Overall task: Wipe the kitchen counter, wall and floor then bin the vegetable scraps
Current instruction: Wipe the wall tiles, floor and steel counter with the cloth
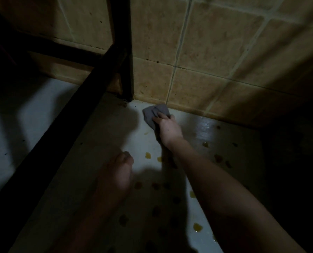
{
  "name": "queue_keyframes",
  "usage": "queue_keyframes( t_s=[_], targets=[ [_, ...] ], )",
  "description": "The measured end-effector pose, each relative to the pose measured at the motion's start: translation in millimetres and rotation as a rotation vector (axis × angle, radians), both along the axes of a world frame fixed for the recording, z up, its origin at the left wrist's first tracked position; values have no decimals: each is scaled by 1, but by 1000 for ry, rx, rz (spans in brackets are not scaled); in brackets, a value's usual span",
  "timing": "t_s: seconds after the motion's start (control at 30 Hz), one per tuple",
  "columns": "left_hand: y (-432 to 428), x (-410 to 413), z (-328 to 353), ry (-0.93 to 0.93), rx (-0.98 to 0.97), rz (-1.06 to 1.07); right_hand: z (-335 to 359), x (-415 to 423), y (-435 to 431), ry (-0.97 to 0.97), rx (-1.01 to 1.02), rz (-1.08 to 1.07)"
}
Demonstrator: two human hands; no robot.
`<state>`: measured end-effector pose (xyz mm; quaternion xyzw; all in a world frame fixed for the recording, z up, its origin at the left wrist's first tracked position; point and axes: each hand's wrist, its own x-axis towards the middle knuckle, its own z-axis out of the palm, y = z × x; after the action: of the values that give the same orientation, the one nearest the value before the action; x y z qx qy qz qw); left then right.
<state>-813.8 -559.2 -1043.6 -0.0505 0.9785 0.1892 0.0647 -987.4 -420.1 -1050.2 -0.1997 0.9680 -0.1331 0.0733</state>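
Observation:
My right hand (167, 127) presses a grey cloth (153, 114) flat on the white floor (97, 136), right at the foot of the tan tiled wall (206, 57). Fingers lie on top of the cloth and the forearm reaches in from the lower right. My left hand (120, 170) hovers in shadow lower down and to the left, fingers curled, with nothing seen in it. Several yellow-orange spots (148, 155) dot the floor between and behind the hands; another such spot (197, 227) sits near the bottom.
A dark furniture leg (127, 66) with cross bars stands against the wall just left of the cloth. A wet, shiny patch of floor (206, 128) lies to the right of my right hand. The far right corner is in deep shadow.

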Motion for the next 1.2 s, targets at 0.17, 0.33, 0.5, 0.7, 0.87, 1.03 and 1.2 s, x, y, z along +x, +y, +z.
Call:
queue_keyframes(
  t_s=[0.17, 0.33, 0.5, 0.7, 0.87, 1.03, 1.2],
  targets=[
    [11, -2, 0, 30, 0, -22, -11, 1, 42, 20, -126, -58],
    [27, -4, -3, 17, 36, -30, -8, 9, 128, 22, -145, -380],
    [38, 4, -3, 32, 10, -78, -6, 35, 196, 23, -188, -680],
    [25, 15, 6, 27, -20, -105, -5, 52, 182, 26, -132, -852],
    [9, 23, 12, -42, -73, 14, -3, 56, 108, -8, -135, -638],
    [-5, 36, 11, 1, -109, -2, 6, 56, 30, -13, -71, -244],
    [-9, 44, 12, -2, -81, 13, 4, 75, -14, -30, 52, 90]
  ],
)
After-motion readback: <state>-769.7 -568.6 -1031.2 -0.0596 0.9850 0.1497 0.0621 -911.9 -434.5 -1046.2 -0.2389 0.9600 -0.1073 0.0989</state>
